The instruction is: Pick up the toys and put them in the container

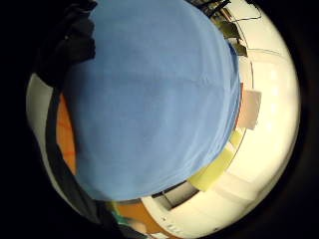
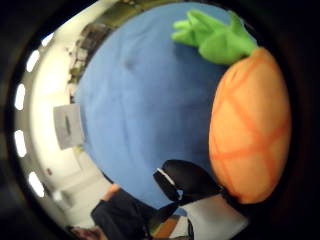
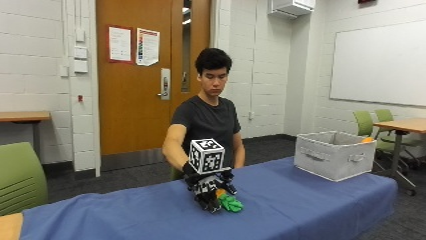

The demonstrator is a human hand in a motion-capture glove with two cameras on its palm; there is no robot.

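Note:
My gloved right hand is low over the blue tablecloth, near the middle of the table. Its fingers curl round an orange plush toy whose green leaves stick out at the cloth. In the thumb side palm view the orange toy with darker orange lines sits close against the palm, its green leaves pointing away, and the gloved thumb lies beside it. A sliver of the toy shows in the little finger side view. The grey fabric container stands at the table's right end.
Something small and orange shows at the container's far rim. Blue cloth fills most of the palm views. Green chairs stand at the left, and more chairs and a table behind the container.

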